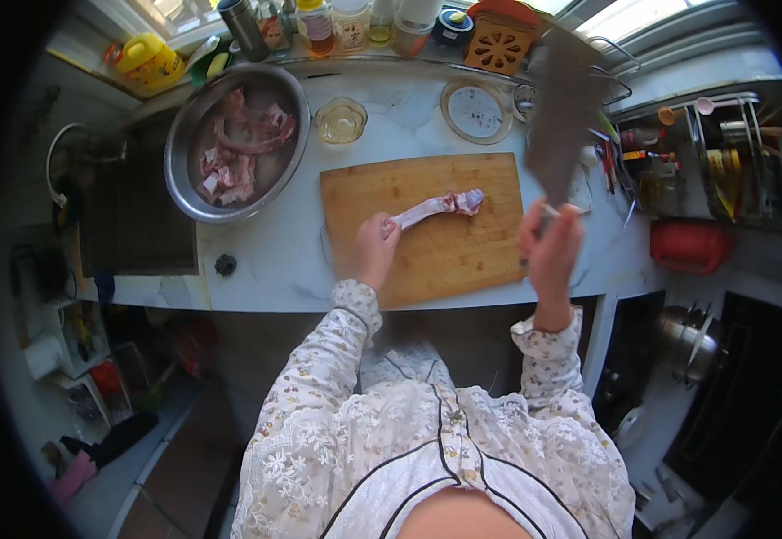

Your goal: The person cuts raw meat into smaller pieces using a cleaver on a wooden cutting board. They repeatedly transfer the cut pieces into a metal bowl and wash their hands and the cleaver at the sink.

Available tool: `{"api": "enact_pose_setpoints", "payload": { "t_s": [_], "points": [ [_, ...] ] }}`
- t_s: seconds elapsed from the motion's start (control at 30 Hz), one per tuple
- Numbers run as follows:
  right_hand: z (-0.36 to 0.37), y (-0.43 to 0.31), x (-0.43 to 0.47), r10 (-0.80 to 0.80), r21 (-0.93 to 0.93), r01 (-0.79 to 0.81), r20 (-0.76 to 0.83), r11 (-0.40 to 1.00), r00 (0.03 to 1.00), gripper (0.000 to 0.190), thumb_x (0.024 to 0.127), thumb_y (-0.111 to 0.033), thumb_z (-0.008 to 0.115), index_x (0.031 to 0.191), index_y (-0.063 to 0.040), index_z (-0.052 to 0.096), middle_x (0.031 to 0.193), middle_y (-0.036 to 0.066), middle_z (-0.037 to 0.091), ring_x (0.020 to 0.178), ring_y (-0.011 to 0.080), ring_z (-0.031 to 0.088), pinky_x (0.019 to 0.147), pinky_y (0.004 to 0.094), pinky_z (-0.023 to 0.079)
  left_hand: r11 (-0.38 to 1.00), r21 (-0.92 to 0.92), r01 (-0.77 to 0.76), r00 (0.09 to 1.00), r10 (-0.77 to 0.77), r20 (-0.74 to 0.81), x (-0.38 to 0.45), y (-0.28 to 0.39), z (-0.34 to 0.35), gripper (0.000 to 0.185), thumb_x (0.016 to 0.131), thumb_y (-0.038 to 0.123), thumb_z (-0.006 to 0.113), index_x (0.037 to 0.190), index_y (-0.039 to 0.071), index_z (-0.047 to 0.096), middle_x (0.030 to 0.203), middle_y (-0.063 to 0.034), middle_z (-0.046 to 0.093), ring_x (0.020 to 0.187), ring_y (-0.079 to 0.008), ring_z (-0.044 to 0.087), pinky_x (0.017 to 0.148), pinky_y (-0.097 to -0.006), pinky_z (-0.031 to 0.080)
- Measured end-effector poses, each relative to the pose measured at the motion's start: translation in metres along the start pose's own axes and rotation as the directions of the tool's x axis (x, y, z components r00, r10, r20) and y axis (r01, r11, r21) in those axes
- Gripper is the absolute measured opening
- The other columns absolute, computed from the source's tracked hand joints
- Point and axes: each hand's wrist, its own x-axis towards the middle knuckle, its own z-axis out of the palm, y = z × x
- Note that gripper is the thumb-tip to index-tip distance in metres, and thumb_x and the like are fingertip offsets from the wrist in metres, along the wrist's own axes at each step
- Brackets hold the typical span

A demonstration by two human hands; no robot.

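A long raw meaty bone [435,207] lies across a wooden cutting board [458,259]. My left hand [377,246] grips its near left end, while its knobby far end points to the right. In my right hand [551,246] is a cleaver [559,128], held by the handle and raised above the board's right side. Its broad blade is blurred and hides part of the counter behind it. Left of the board, a steel basin [182,168] holds several pieces of raw meat on the bone [246,145].
Behind the board are an amber glass bowl [341,121] and a plate [475,111]. Bottles and jars [350,34] line the windowsill. A sink [138,222] lies at the left, and a condiment rack [708,141] stands at the right. A small dark object [226,265] rests near the front edge.
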Motion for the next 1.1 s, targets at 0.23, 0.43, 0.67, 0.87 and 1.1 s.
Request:
{"api": "enact_pose_setpoints", "payload": {
  "t_s": [0.23, 0.43, 0.67, 0.87, 1.1],
  "points": [
    [0.097, 0.147, -0.036, 0.506, -0.349, -0.475, 0.0, 0.808, 0.862, 0.072, 0.098, -0.068, 0.028, 0.061, -0.007, 0.045, 0.048, 0.002, 0.043, 0.044, 0.0167, 0.045, 0.042, 0.0364, 0.029, 0.991, 0.093, 0.1, 0.993, -0.105, 0.047, 0.005, 0.018, -0.004, 0.013, 0.087, 0.018, 0.065, 0.095, 0.008, 0.059, 0.092, -0.0159, 0.063, 0.085, -0.0381, 0.062, 0.07, -0.0466, 0.049],
    [0.096, 0.229, -0.043, 0.207, -0.483, -0.186, -0.011, 0.856, 0.978, 0.073, 0.102, -0.056, 0.033, 0.061, 0.001, 0.051, 0.048, 0.011, 0.045, 0.045, 0.0273, 0.052, 0.047, 0.0466, 0.036, 0.997, 0.046, 0.057, 0.998, -0.057, 0.015, -0.021, 0.007, 0.002, 0.011, 0.088, 0.017, 0.06, 0.09, 0.007, 0.057, 0.082, -0.0158, 0.06, 0.079, -0.0382, 0.06, 0.066, -0.046, 0.047],
    [0.066, 0.036, 0.023, 0.263, -0.204, -0.227, 0.169, 0.952, 0.95, 0.069, 0.101, -0.058, 0.034, 0.058, -0.007, 0.048, 0.049, 0.0, 0.044, 0.042, 0.0098, 0.04, 0.04, 0.0295, 0.031, 0.992, 0.061, 0.113, 0.992, -0.116, 0.056, -0.01, -0.006, 0.004, 0.012, 0.09, 0.018, 0.06, 0.093, 0.01, 0.053, 0.089, -0.0154, 0.059, 0.08, -0.0403, 0.06, 0.066, -0.0507, 0.046],
    [0.065, 0.05, -0.006, 0.019, 0.55, 0.12, -0.24, 0.827, 0.971, 0.061, 0.099, -0.063, 0.035, 0.075, -0.009, 0.052, 0.052, 0.0, 0.04, 0.046, 0.0135, 0.039, 0.044, 0.0316, 0.031, 0.983, 0.166, 0.08, 0.996, -0.084, 0.014, -0.007, 0.0, 0.001, 0.013, 0.089, 0.021, 0.061, 0.093, 0.01, 0.055, 0.09, -0.0147, 0.059, 0.08, -0.0393, 0.06, 0.067, -0.0506, 0.048],
    [0.118, 0.224, -0.054, 0.203, -0.58, -0.159, 0.011, 0.799, 0.979, 0.066, 0.104, -0.047, 0.033, 0.068, 0.004, 0.055, 0.063, 0.029, 0.053, 0.066, 0.0477, 0.057, 0.056, 0.0515, 0.038, 0.992, 0.123, 0.023, 1.0, -0.024, 0.007, -0.039, 0.005, 0.003, 0.012, 0.083, 0.016, 0.065, 0.087, 0.01, 0.056, 0.085, -0.0119, 0.059, 0.078, -0.0363, 0.061, 0.065, -0.0466, 0.048]
  ]
}}
